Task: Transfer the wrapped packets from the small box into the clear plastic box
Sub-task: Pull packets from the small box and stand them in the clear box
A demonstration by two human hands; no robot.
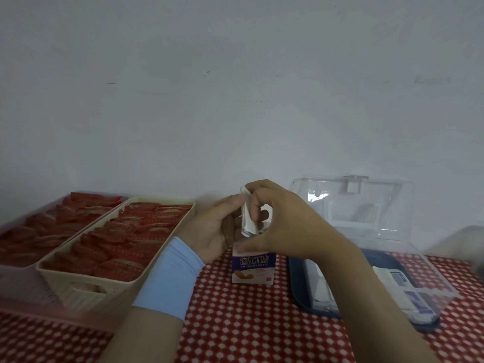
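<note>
Left hand and right hand both pinch a white bundle of wrapped packets, lifted just above the small box standing upright on the red-checked tabletop, with the open clear plastic box just to its right.

Bench cloth: red, regular white dot pattern.
Small box: white, purple band with white lettering, orange-yellow picture below.
Wrapped packets: plain white.
Clear plastic box: see-through, colourless; dark blue base; contents white and blue, blurred.
Basket: cream, fine ribbed sides.
Sachets in basket: red, rows of small pale dots.
Tray: translucent pink.
Wristband: light blue.
Wall: pale grey-white, few dark scuffs.
</note>
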